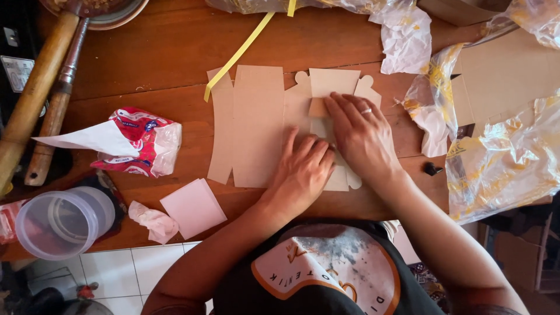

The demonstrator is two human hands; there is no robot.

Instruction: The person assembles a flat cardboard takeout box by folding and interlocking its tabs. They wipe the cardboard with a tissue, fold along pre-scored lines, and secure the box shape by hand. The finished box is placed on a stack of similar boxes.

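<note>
Flat cardboard cutout (256,125) (centre frame), pressed under the flat, open left hand (300,172) and right hand (361,137); a crooked crease is risked if it slips.

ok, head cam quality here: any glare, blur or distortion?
Head view: soft even daylight, only faint shadows under the left hand and right hand on the flat cardboard cutout; bright glare on the crinkled plastic bags; focus is sharp on the hands; wide-angle bending shows at the edges, where the wooden handles lean.
</note>
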